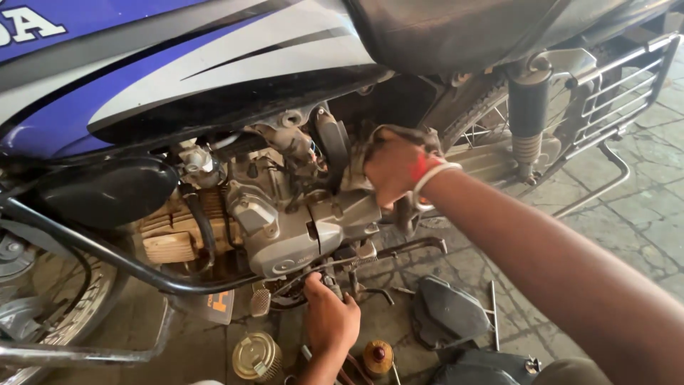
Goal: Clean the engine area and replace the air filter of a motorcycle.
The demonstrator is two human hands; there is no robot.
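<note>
While the right hand (395, 171) presses a grimy rag (399, 135), ribbed metal engine (285, 235) shows.

tin (256, 356) below engine (285, 228), panel (449, 310) right

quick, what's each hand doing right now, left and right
Left hand: closed around a part low under the engine; what part cannot be told.
Right hand: closed on a dirty rag, pressed to the engine's top.

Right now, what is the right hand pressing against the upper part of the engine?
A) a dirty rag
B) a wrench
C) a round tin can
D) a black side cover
A: the right hand grips a dirty rag bunched against the engine; the tin can and black cover lie on the ground.
</note>
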